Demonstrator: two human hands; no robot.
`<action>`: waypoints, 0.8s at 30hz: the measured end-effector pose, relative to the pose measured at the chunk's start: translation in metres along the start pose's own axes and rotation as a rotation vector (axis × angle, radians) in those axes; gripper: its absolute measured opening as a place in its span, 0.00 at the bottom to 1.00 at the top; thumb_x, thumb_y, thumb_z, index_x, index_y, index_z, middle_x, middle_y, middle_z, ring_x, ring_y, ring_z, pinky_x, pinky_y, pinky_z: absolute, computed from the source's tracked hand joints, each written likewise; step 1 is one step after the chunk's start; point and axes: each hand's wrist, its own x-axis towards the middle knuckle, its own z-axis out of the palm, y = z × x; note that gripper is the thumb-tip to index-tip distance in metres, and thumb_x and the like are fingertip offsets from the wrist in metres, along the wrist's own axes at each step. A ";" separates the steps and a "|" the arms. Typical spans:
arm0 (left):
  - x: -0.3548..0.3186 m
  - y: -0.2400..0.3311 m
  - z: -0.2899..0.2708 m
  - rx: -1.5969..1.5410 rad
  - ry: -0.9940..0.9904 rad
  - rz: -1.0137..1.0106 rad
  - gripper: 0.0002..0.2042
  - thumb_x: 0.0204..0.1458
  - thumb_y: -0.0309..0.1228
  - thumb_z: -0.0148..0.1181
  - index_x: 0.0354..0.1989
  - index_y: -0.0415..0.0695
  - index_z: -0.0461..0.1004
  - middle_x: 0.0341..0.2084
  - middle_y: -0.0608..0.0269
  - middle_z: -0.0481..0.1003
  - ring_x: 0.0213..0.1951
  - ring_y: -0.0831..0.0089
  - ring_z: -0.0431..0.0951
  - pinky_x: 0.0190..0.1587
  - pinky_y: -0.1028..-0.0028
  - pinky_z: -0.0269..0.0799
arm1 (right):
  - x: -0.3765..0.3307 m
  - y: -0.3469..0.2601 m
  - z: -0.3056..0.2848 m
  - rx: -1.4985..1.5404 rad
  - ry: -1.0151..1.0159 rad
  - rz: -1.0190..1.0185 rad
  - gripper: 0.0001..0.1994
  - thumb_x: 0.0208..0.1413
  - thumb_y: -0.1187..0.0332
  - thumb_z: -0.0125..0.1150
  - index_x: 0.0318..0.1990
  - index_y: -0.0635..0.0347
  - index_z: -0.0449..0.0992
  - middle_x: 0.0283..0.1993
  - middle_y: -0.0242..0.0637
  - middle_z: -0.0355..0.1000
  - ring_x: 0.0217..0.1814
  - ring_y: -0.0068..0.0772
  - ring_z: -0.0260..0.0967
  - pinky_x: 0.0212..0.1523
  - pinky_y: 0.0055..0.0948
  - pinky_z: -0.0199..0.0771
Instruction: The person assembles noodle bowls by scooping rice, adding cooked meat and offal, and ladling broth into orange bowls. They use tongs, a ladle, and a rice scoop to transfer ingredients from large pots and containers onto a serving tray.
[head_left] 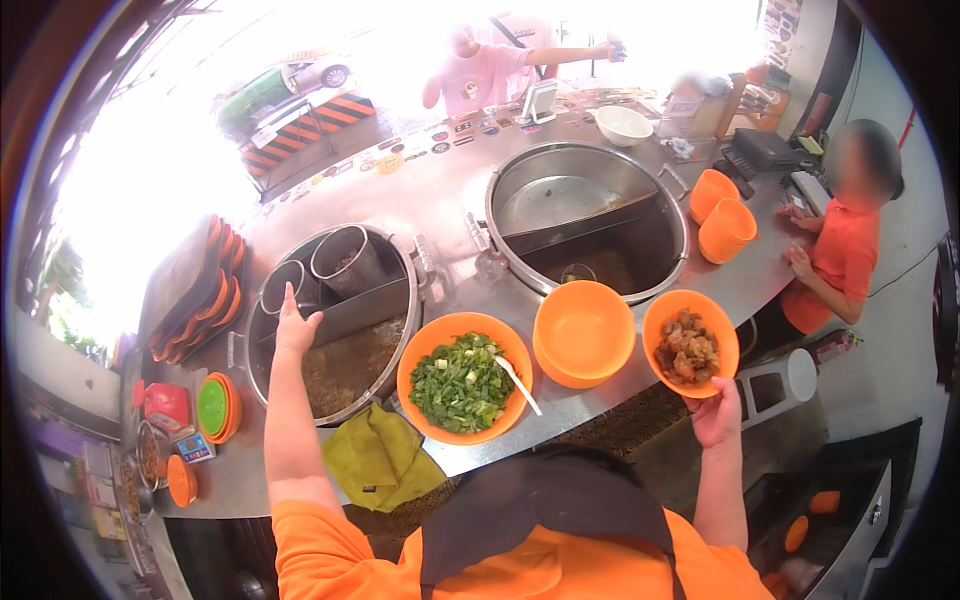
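Note:
My right hand (pixel 716 412) holds an orange bowl of brown meat pieces (pixel 690 345) by its near rim, over the counter's front edge. My left hand (pixel 293 325) reaches out with fingers apart over the left steel pot (pixel 330 320), beside two metal canisters (pixel 345 258) standing in it. Between my hands sits an orange bowl of chopped green onion (pixel 462 378) with a white spoon (pixel 517 382) in it. An empty stack of orange bowls (pixel 584 330) stands to its right.
A big round steel pot (pixel 585 218) with broth sits at the middle back. A yellow-green cloth (pixel 380 452) lies at the front edge. Two orange tubs (pixel 722 215) stand right. A person in orange (pixel 845 245) is at right, another in pink (pixel 480 70) beyond the counter.

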 end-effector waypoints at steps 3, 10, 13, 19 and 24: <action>-0.011 0.018 -0.002 0.017 0.165 -0.006 0.47 0.51 0.37 0.65 0.74 0.56 0.37 0.68 0.36 0.52 0.70 0.48 0.52 0.69 0.59 0.51 | 0.010 -0.002 -0.004 -0.004 -0.010 0.009 0.20 0.57 0.69 0.49 0.57 0.60 0.67 0.53 0.37 0.72 0.49 0.36 0.74 0.47 0.35 0.79; -0.070 0.068 -0.017 -0.075 0.452 0.334 0.31 0.55 0.41 0.61 0.64 0.38 0.63 0.63 0.43 0.63 0.67 0.51 0.58 0.68 0.59 0.52 | 0.059 0.020 -0.046 -0.052 0.133 0.116 0.22 0.54 0.69 0.53 0.58 0.60 0.67 0.55 0.38 0.70 0.54 0.38 0.71 0.48 0.38 0.78; -0.098 0.084 -0.015 -0.137 0.473 0.296 0.24 0.54 0.38 0.62 0.58 0.40 0.69 0.58 0.47 0.69 0.62 0.53 0.65 0.65 0.62 0.59 | 0.082 0.036 -0.069 -0.091 0.157 0.145 0.23 0.53 0.70 0.53 0.58 0.60 0.67 0.56 0.39 0.70 0.53 0.39 0.71 0.48 0.39 0.78; -0.134 0.091 -0.026 -0.244 0.406 0.317 0.15 0.52 0.33 0.63 0.47 0.41 0.77 0.48 0.52 0.77 0.54 0.57 0.74 0.58 0.64 0.69 | 0.116 0.059 -0.085 -0.161 0.250 0.096 0.22 0.57 0.65 0.54 0.59 0.60 0.67 0.51 0.41 0.73 0.48 0.38 0.75 0.38 0.32 0.80; -0.157 0.056 -0.047 -0.317 0.397 0.291 0.11 0.51 0.30 0.65 0.42 0.44 0.79 0.46 0.57 0.78 0.47 0.63 0.78 0.48 0.69 0.75 | 0.094 0.057 -0.057 -0.121 0.342 0.082 0.23 0.57 0.53 0.57 0.57 0.51 0.72 0.53 0.35 0.74 0.52 0.32 0.74 0.51 0.38 0.76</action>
